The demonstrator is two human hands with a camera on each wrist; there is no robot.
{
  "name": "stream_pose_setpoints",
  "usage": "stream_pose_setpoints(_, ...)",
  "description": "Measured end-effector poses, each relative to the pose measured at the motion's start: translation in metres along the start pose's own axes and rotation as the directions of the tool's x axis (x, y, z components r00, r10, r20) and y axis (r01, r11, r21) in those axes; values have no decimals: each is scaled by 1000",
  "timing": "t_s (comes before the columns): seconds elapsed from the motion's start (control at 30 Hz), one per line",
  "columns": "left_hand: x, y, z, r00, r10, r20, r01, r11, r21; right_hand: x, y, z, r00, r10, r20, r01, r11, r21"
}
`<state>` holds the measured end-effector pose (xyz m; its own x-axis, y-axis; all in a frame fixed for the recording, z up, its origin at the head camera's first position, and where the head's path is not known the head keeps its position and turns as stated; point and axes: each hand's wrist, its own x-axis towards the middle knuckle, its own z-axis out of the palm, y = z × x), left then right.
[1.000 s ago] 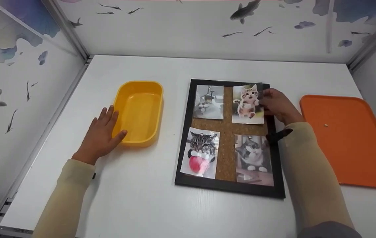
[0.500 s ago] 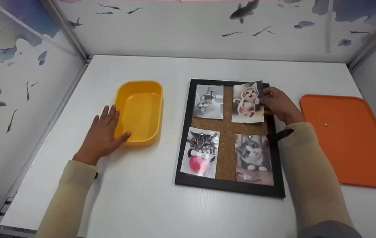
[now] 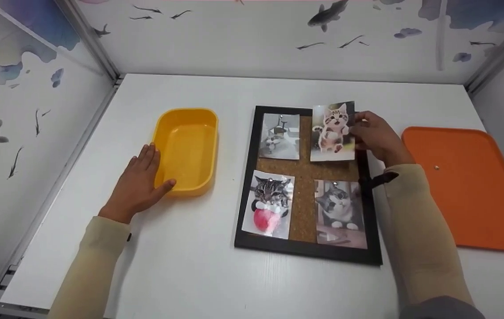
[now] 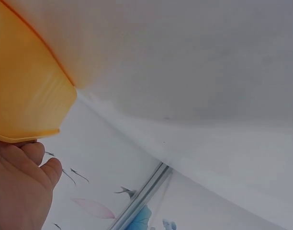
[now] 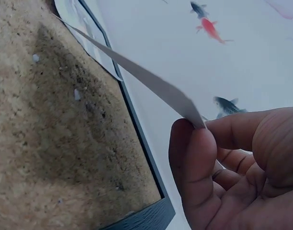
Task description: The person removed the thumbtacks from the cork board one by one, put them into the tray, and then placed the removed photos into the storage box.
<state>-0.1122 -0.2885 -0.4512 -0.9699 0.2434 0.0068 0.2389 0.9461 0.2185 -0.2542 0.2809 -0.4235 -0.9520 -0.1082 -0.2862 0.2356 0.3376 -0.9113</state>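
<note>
My right hand [image 3: 381,138] pinches the right edge of a kitten photo [image 3: 332,133] between thumb and fingers. In the right wrist view the photo [image 5: 153,85] appears nearly edge-on, raised over the cork board [image 5: 84,129]. Three other cat photos stay on the black-framed board: one of a cat at the upper left [image 3: 280,137], one with a pink ball [image 3: 269,206] and a grey-and-white cat [image 3: 340,215], each with a small pin near its top. My left hand [image 3: 134,186], fingers extended, rests against the left side of a yellow basin [image 3: 185,191].
An orange tray [image 3: 478,190] with one small pin [image 3: 436,168] on it lies right of the board. The white table [image 3: 181,274] ends at a white back wall [image 3: 252,44] and side panels with fish prints.
My right hand lifts the kitten photo slightly up and away from the cork board, toward the board's far edge. The left hand shifts slightly right along the basin, its fingers drawing closer together.
</note>
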Motion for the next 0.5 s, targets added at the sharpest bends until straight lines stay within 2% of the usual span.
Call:
stream_pose_setpoints(0.23,-1,-2,1,998,42,-49,-42,999,-1,-5,-11,5,1000,-27,-2,27,1000,15)
stream_pose_setpoints(0.5,0,0,4,998,41,-48,-41,999,3,-8,-19,9,1000,-25,1,25,1000,19)
